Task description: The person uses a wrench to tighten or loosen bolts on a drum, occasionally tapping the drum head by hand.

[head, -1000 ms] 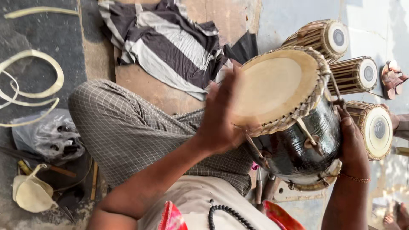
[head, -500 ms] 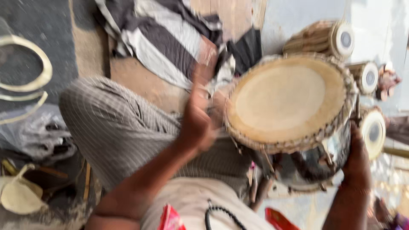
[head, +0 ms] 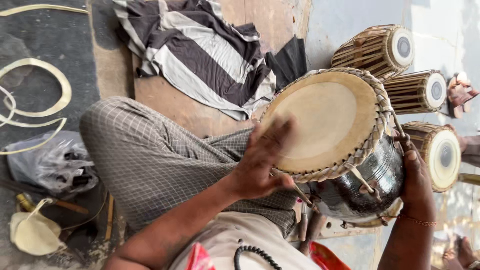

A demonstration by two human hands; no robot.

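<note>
A round drum [head: 325, 125] with a pale skin head, braided rim and shiny dark metal bowl lies tilted on my lap. My left hand [head: 260, 162] rests at the near left edge of the skin, fingers spread flat on it and holding nothing. On the far right side, my right hand [head: 417, 182] clasps the metal bowl, thumb up against the rim straps. My checked-cloth knee [head: 150, 160] sits under and left of the drum.
Three wooden strapped drums [head: 415, 90] lie on their sides at the right. A striped cloth [head: 200, 55] is spread on the floor ahead. Pale curved strips [head: 35, 105], a plastic bag [head: 55, 162] and small tools lie at left. Someone's foot [head: 462, 252] shows bottom right.
My left hand has come down from beside the rim onto the near edge of the skin. The drum has tipped slightly, its head more toward me. My right hand keeps its hold.
</note>
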